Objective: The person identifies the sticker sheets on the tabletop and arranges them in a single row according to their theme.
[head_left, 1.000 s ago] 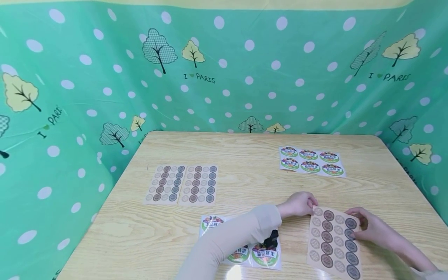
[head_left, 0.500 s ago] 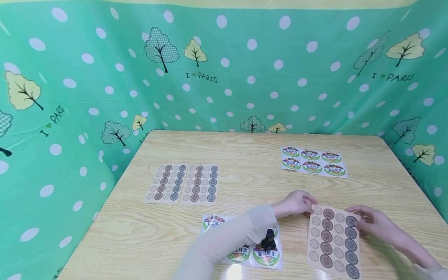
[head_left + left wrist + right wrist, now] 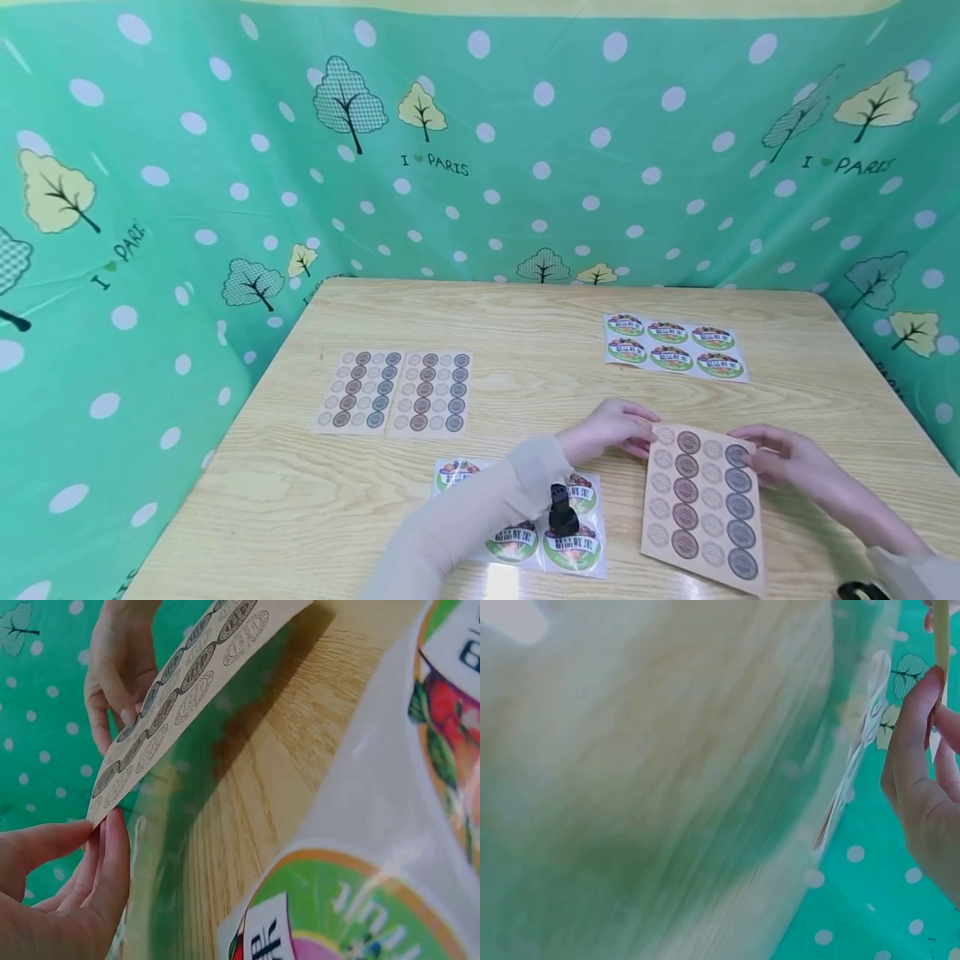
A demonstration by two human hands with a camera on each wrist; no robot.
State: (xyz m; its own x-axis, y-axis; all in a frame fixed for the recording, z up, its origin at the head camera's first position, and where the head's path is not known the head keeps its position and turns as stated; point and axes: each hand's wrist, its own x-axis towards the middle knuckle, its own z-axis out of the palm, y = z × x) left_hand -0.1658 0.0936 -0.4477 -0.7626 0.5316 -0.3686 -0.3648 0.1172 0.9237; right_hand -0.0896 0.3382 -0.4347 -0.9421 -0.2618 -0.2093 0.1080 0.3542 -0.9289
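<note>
A tan sticker sheet with columns of round printed stickers is held up at the front right of the table. My left hand pinches its upper left corner between thumb and fingers, as the left wrist view shows. On the opposite side, my right hand pinches the upper right edge, thumb on the printed face. In the left wrist view the sheet stands tilted above the tabletop, casting a shadow. From the right wrist, only its thin edge shows between the fingers of the right hand.
Two similar tan sheets lie side by side at the left. A sheet of fruit-label stickers lies at the back right. Another fruit-label sheet lies partly under the left sleeve. A green curtain stands behind the table.
Both hands have shifted slightly left with the tan sticker sheet, which is now lifted and tilted more off the table. The other sheets have stayed in place.
</note>
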